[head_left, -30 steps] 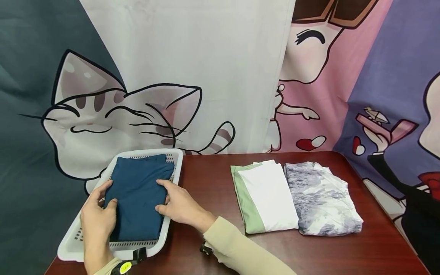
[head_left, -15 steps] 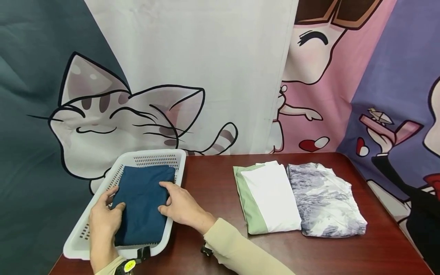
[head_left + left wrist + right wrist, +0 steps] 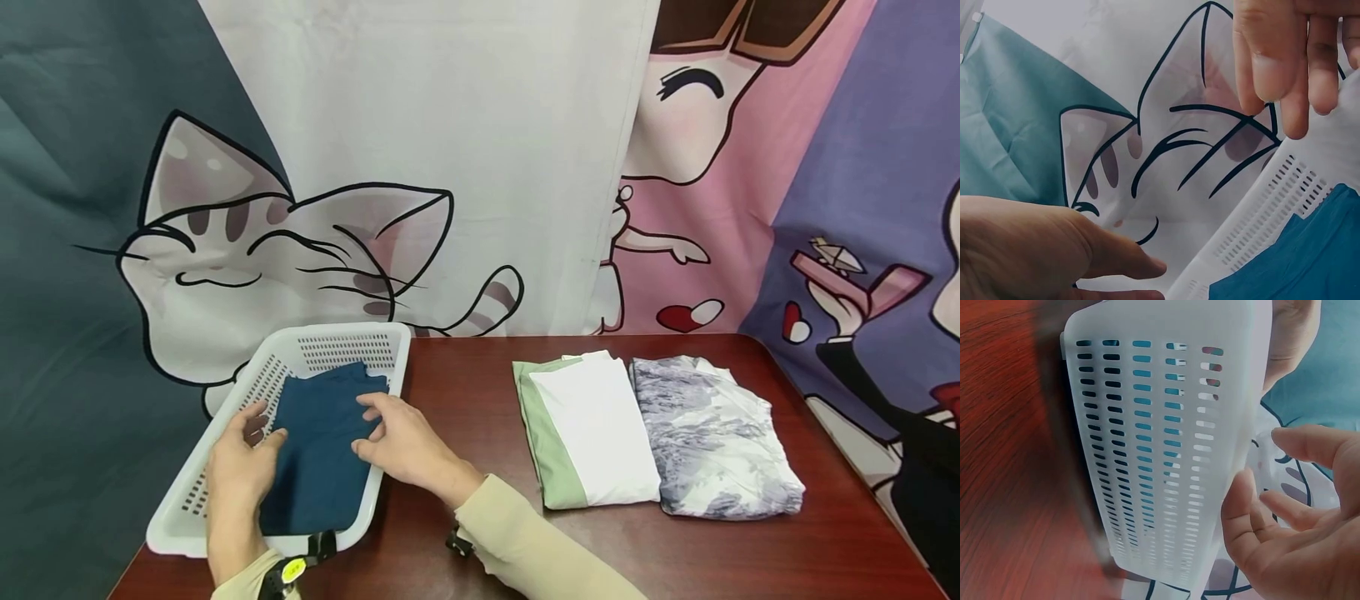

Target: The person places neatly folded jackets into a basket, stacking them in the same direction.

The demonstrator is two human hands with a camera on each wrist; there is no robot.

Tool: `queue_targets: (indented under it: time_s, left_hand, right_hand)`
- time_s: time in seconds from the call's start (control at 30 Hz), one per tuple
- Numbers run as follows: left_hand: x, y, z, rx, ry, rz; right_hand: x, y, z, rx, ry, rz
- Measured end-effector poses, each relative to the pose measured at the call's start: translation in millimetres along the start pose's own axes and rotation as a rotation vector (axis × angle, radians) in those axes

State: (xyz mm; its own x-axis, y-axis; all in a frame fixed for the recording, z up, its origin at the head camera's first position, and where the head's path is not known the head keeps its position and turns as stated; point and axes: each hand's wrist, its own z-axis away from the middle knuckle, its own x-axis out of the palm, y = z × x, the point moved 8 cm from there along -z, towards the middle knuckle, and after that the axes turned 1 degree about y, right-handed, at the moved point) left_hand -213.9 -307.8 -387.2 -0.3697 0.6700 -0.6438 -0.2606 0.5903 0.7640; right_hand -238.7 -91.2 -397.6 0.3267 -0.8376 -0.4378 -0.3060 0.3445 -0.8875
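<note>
A folded dark blue garment [image 3: 322, 467] lies inside the white plastic basket [image 3: 168, 525], low between its slotted walls. My left hand [image 3: 242, 467] is over the basket's left side, fingers relaxed and thumb apart from them, near the garment's left edge. Over the right rim, my right hand [image 3: 405, 442] has its fingers loosely bent, holding nothing. In the right wrist view, the right hand [image 3: 1297, 531] is beside the basket's rim, with space between thumb and fingers. Blue cloth [image 3: 1297, 256] shows below the hands in the left wrist view.
To the right on the brown table [image 3: 465, 400], a folded white-and-green garment [image 3: 592, 433] lies next to a folded grey-and-white patterned garment [image 3: 712, 442]. A printed cloth backdrop [image 3: 480, 167] with cartoon figures hangs behind the table.
The blue garment has sunk lower into the basket, showing more of its far wall. Both hands have let go of the garment. The whole view has shifted slightly.
</note>
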Motion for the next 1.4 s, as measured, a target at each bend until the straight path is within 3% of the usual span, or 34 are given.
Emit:
queue_targets:
  time_s: [0.3, 0.67, 0.9, 1.17, 1.4]
  left_hand:
    - [9.4, 16.3, 6.5, 0.074, -0.029, 0.007]
    - [38.7, 60.1, 20.5, 0.239, -0.034, 0.063]
    - [57.5, 86.6, 32.0, 0.313, -0.006, 0.203]
    - [89.1, 115.4, 49.5, 0.452, -0.053, 0.342]
    - [128.1, 132.0, 62.1, 0.471, -0.161, 0.357]
  right_hand:
    - [-23.8, 4, 14, -0.050, 0.092, -0.064]
    - [-69.5, 15, 34, -0.063, 0.223, -0.082]
    - [-107.9, 31, 53, -0.041, 0.313, -0.106]
    - [-148.3, 53, 77, 0.025, 0.375, -0.068]
    - [-181.2, 71, 93, 0.072, 0.417, -0.005]
